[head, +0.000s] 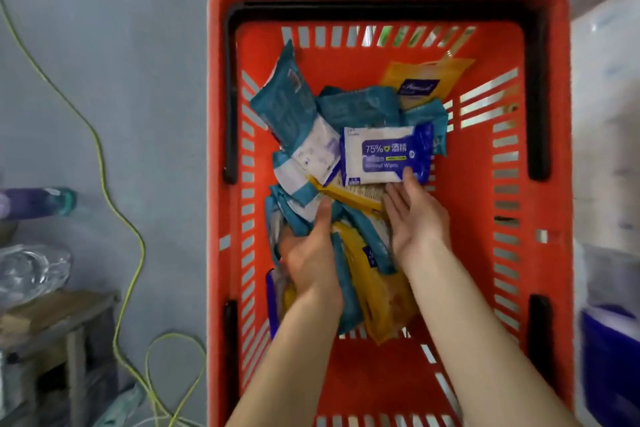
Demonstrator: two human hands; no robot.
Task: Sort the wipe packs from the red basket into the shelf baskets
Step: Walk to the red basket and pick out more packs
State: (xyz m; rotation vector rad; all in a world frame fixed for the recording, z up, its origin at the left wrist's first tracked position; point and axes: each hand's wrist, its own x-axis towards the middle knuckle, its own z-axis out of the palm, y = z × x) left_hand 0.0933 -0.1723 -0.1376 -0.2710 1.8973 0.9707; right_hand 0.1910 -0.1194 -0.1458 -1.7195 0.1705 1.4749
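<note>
my left hand (310, 260) grips teal packs (294, 222) to pull one sort together, right hand (417, 222) flat-fingered, steadying the alcohol pack (381, 152)

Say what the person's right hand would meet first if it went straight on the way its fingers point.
Most likely the blue-and-white alcohol wipes pack: the right hand points away from the person, one fingertip seemingly at that pack's near edge. Depth is unclear.
</note>
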